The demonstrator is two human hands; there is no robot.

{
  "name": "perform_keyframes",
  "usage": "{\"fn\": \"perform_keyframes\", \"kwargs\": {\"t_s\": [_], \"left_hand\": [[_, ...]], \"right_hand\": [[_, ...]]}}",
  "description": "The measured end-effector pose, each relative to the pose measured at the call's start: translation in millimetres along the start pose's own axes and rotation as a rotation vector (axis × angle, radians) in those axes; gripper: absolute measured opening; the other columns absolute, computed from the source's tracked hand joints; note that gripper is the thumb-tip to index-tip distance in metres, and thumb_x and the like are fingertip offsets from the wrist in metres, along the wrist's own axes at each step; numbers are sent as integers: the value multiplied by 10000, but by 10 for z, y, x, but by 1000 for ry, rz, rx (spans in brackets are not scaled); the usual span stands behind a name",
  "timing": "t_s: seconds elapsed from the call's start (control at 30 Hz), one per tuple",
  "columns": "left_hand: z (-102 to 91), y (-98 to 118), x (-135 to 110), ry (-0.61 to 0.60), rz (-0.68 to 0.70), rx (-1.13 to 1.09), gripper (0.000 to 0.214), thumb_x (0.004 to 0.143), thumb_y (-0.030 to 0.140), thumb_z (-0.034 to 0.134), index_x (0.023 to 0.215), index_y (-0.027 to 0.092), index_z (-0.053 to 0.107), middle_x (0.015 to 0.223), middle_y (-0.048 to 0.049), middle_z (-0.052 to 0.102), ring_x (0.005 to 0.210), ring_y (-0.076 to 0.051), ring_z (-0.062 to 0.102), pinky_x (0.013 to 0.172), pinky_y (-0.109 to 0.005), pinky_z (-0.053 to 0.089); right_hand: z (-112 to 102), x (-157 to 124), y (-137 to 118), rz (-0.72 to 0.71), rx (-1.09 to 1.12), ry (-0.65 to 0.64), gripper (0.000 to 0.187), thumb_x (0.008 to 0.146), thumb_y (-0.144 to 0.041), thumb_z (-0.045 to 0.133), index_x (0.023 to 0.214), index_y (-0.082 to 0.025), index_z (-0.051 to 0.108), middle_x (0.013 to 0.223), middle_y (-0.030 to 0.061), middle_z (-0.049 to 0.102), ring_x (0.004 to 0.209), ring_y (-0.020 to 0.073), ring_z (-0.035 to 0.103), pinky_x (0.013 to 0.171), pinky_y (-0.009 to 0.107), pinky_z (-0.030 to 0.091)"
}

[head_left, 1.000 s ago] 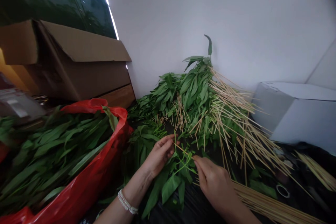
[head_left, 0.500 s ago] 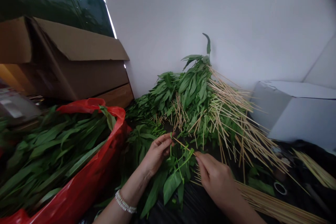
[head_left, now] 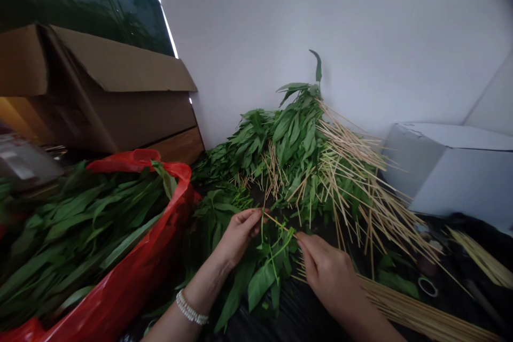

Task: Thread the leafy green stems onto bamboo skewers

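My right hand [head_left: 326, 264] is closed around one end of a thin wooden skewer [head_left: 276, 221]. Green leafy stems [head_left: 276, 256] are bunched on that skewer near my right fingers, their leaves hanging below. At its other end, my left hand [head_left: 242, 232], with a beaded bracelet at the wrist, pinches a thin green stem [head_left: 262, 224] against the skewer's tip. Whether the tip goes through this stem is too small to tell.
Behind my hands lies a heap of leafy greens [head_left: 296, 128] on skewers [head_left: 352, 155]. Left stands a red plastic bag [head_left: 140, 256] of long leaves, with a cardboard box [head_left: 132, 117] behind. Loose skewers [head_left: 417, 307] and a white box [head_left: 465, 176] are at right.
My left fingers have shifted down slightly at the skewer's tip, and the stem there sits lower. My right hand and the hanging leaves have moved slightly left.
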State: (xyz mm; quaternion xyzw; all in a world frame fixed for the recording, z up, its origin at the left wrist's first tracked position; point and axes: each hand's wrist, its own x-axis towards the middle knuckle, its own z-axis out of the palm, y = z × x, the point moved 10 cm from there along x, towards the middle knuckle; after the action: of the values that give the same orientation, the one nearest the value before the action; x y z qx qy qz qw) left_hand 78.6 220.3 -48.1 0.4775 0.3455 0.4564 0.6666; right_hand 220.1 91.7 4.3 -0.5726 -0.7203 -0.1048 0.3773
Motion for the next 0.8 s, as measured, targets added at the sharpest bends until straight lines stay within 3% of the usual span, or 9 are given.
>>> {"fn": "perform_keyframes", "kwargs": {"t_s": [0.43, 0.57, 0.8], "left_hand": [[-35, 12, -1, 15, -6, 57, 370, 618, 455, 818, 801, 139, 766, 637, -13, 616, 521, -50, 409, 478, -164, 278], [-25, 8, 1, -21, -18, 129, 327, 637, 445, 808, 752, 143, 760, 637, -15, 632, 533, -58, 456, 508, -174, 307], [103, -38, -30, -109, 4, 238, 338, 699, 455, 759, 765, 124, 760, 612, -18, 610, 504, -58, 387, 491, -193, 259]], "right_hand": [[17, 10, 11, 9, -11, -57, 295, 958, -184, 351, 1072, -189, 623, 805, 25, 677, 702, 151, 673, 623, 242, 462], [37, 5, 21, 11, -6, -84, 298, 959, -184, 344, 1080, -200, 616, 814, 15, 673, 698, 164, 675, 618, 265, 464], [81, -13, -5, 9, -6, -90, 302, 964, -182, 335, 1068, -187, 618, 805, 22, 673, 694, 157, 669, 631, 258, 458]]}}
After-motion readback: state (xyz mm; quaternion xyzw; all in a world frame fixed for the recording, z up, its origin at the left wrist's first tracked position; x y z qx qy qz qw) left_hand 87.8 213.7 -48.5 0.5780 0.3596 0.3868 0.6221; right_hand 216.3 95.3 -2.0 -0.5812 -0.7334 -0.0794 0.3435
